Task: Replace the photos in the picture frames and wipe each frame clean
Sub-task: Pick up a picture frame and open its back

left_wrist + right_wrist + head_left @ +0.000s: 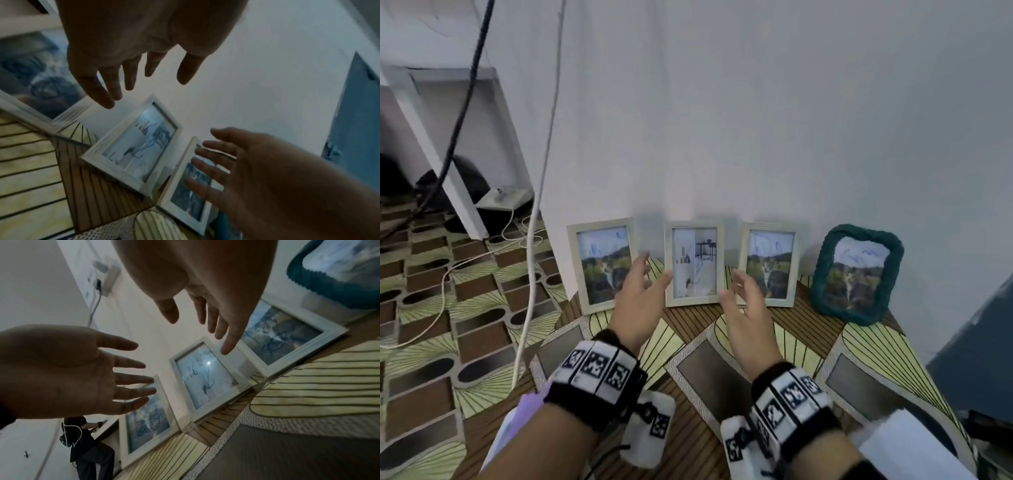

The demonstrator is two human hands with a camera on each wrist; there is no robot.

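The pale wooden picture frame with the interior photo [694, 263] stands upright at the back edge of the patterned tabletop [784, 329], leaning on the white wall [756, 120]. It is the middle one of three pale frames; a pale wooden frame with a cat photo [602, 264] stands to its left, another like it [770, 263] to its right, and a teal braided frame with the same cat photo [856, 274] stands nearest the right edge. Seen from my head, my left hand [635, 298] and my right hand [748, 315] reach in on either side of the middle frame, fingers spread and holding nothing. My left fingertips look very close to its left rim, but I cannot tell whether they touch.

From my left wrist, my left hand [131, 48] hangs with straight fingers above the middle frame [131, 146], clear of it. My right hand [257, 178] is spread in front of the right cat frame [185, 194].

From my right wrist, my right hand [205, 288] points its loose fingers down toward the middle frame [207, 378] without gripping it. My left hand [72, 369] shows its bare palm before the left cat frame [144, 423]. A person in dark clothes [86, 443] stands off beyond the table's left edge.
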